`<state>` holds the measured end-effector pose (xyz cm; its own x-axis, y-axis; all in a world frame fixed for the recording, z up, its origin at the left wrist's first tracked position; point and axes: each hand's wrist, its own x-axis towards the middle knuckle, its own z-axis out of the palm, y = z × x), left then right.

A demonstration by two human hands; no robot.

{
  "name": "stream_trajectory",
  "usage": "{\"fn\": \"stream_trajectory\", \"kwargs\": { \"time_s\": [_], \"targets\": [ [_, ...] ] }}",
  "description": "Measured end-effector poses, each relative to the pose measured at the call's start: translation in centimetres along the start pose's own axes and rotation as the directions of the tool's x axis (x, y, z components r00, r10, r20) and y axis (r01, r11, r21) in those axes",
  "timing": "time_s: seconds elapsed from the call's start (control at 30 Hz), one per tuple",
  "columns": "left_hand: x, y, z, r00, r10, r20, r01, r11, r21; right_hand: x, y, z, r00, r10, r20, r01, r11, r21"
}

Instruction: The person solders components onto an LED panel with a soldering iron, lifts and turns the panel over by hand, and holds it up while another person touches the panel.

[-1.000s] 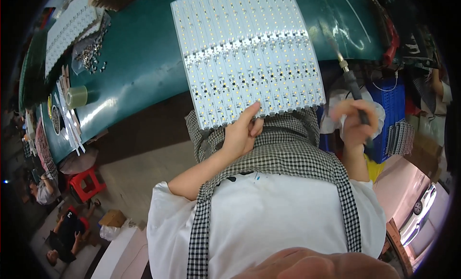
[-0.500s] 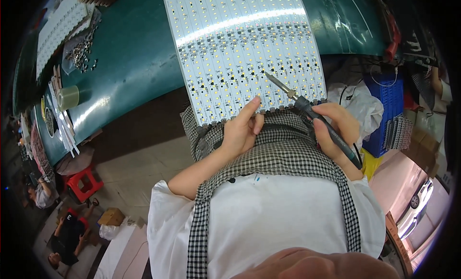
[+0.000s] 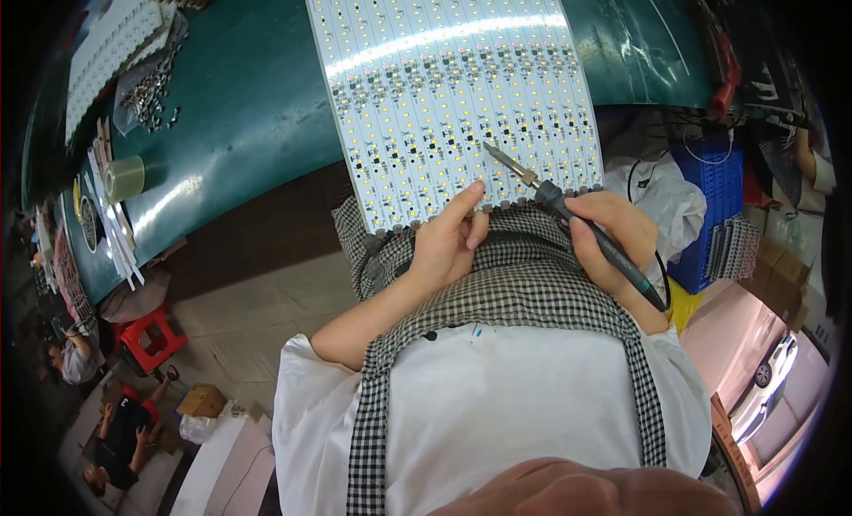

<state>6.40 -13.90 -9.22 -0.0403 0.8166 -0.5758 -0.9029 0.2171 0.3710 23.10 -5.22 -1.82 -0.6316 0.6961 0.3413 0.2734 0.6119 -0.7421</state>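
Note:
A large white LED circuit board panel [image 3: 453, 90], lined with rows of small yellow LEDs and black chips, rests partly on the green table and reaches over my lap. My left hand [image 3: 448, 236] grips its near edge, thumb on top and fingers curled beneath. In my right hand [image 3: 617, 236] is a soldering iron [image 3: 581, 221] with a dark handle, held like a pen. Its metal tip points up and left, over or on the lower middle of the panel; whether it touches I cannot tell. A cable runs from the handle's back end.
On the green table [image 3: 240, 117] at left are a roll of tape [image 3: 124, 177], a bag of small metal parts [image 3: 146, 99] and more white panels [image 3: 111, 50]. A blue crate [image 3: 710, 196] and white plastic bag [image 3: 666, 201] stand right. A red stool [image 3: 153, 338] and other people are lower left.
The soldering iron and my right hand have shifted slightly left, the tip a little lower on the panel. My left hand and the panel are nearly unchanged.

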Motion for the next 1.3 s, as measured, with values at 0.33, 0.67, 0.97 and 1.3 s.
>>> {"fn": "stream_trajectory", "kwargs": {
  "time_s": [0.33,0.67,0.97,1.3],
  "targets": [
    [-0.20,0.28,0.45,0.999,-0.040,-0.035,0.039,0.999,-0.011,-0.07,-0.09,0.13,0.999,0.042,0.022,-0.042,0.999,0.012],
    [-0.17,0.32,0.41,0.999,-0.032,-0.031,0.032,0.999,-0.003,-0.03,-0.08,0.21,0.998,0.052,0.029,-0.052,0.999,0.011],
    [-0.14,0.24,0.22,0.999,-0.036,-0.029,0.036,0.999,-0.011,0.00,-0.14,0.25,0.999,0.020,0.036,-0.020,1.000,-0.007],
    [-0.06,0.11,-0.03,0.999,-0.049,-0.019,0.048,0.998,-0.037,-0.24,-0.05,0.44,0.999,-0.028,-0.017,0.027,0.998,-0.052]
  ]
}}
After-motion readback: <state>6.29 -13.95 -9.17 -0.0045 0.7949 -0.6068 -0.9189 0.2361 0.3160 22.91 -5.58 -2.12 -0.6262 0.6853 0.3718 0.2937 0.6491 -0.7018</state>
